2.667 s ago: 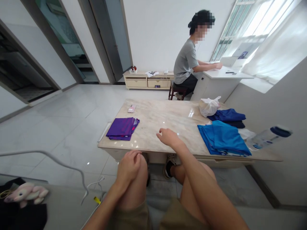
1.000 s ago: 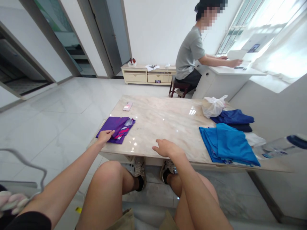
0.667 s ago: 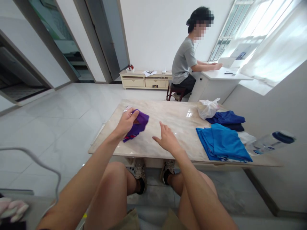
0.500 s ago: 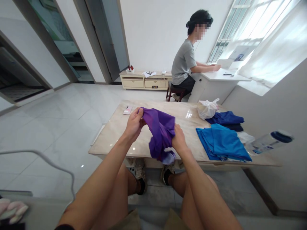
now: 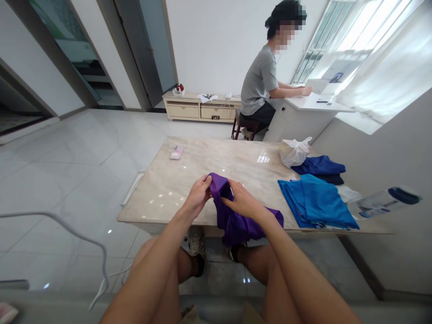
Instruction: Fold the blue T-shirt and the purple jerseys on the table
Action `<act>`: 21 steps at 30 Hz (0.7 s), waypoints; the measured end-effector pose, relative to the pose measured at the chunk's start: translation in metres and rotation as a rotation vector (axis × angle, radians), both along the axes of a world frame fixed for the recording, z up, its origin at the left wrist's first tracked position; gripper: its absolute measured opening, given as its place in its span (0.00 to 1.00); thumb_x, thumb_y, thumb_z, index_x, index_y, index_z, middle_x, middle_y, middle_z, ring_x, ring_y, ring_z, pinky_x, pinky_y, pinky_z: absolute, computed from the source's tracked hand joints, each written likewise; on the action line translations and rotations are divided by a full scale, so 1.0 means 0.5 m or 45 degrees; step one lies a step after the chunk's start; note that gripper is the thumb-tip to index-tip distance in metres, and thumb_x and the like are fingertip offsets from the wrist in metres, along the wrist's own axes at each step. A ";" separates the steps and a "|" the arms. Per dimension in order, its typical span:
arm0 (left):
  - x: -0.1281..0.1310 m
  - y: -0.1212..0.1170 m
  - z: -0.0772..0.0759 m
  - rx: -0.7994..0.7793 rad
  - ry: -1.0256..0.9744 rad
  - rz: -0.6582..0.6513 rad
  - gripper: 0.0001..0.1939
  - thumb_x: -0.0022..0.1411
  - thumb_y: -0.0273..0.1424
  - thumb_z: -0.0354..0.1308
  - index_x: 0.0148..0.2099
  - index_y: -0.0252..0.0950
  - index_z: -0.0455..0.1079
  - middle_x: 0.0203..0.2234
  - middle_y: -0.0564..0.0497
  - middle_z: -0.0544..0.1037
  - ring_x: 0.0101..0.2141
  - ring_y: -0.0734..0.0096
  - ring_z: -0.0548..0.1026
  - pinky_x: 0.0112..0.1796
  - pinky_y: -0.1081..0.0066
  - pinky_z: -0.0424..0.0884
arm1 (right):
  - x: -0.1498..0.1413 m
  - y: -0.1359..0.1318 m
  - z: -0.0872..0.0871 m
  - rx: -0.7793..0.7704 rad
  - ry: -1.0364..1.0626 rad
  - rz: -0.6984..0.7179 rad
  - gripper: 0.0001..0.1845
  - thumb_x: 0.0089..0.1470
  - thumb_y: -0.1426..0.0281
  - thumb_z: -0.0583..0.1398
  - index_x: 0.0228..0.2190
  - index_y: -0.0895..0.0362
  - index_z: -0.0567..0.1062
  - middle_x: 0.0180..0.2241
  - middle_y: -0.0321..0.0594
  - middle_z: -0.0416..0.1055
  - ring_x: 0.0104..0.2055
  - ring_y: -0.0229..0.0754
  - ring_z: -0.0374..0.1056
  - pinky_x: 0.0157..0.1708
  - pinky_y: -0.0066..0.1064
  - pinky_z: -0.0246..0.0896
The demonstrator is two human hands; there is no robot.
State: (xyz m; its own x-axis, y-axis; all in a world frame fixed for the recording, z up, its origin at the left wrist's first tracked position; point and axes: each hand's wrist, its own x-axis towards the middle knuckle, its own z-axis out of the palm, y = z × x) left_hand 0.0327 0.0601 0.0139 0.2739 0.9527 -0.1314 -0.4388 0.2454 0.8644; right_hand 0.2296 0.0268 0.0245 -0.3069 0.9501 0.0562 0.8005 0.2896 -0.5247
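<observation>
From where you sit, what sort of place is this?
Probably a home living room: a low cream drawer cabinet, a marble-topped table with folded blue clothes, and a white desk by a curtained window.

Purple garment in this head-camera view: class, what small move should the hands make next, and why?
Probably lay the purple garment down flat on the marble table. The left hand and right hand have it bunched, with its lower part sagging over the table's front edge, while the blue clothes nearby lie flat.
</observation>
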 end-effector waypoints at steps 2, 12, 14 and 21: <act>0.011 -0.016 0.004 0.019 -0.049 -0.095 0.25 0.58 0.50 0.78 0.42 0.35 0.75 0.26 0.57 0.75 0.24 0.78 0.71 0.26 0.77 0.68 | -0.018 0.006 0.006 0.004 -0.096 0.000 0.26 0.68 0.69 0.61 0.65 0.58 0.73 0.63 0.52 0.75 0.65 0.52 0.70 0.66 0.38 0.61; -0.117 -0.005 0.034 0.102 -0.207 0.470 0.18 0.70 0.47 0.68 0.48 0.36 0.79 0.39 0.48 0.86 0.43 0.63 0.85 0.48 0.66 0.81 | 0.044 0.005 0.039 -0.185 -0.354 -0.462 0.22 0.61 0.74 0.59 0.53 0.52 0.85 0.51 0.47 0.84 0.54 0.54 0.79 0.45 0.33 0.66; -0.156 0.008 0.033 0.118 -0.261 0.587 0.20 0.72 0.48 0.65 0.50 0.35 0.80 0.44 0.45 0.88 0.51 0.57 0.85 0.55 0.61 0.80 | 0.073 0.001 0.041 -0.161 -0.314 -0.606 0.24 0.60 0.74 0.59 0.53 0.51 0.85 0.50 0.47 0.85 0.54 0.54 0.79 0.46 0.33 0.67; -0.220 0.047 0.021 0.040 -0.546 0.881 0.18 0.78 0.42 0.58 0.43 0.34 0.81 0.39 0.46 0.89 0.50 0.60 0.86 0.62 0.58 0.76 | 0.143 -0.018 0.042 -0.025 -0.247 -0.883 0.27 0.57 0.76 0.59 0.53 0.49 0.87 0.48 0.47 0.85 0.53 0.57 0.79 0.46 0.36 0.69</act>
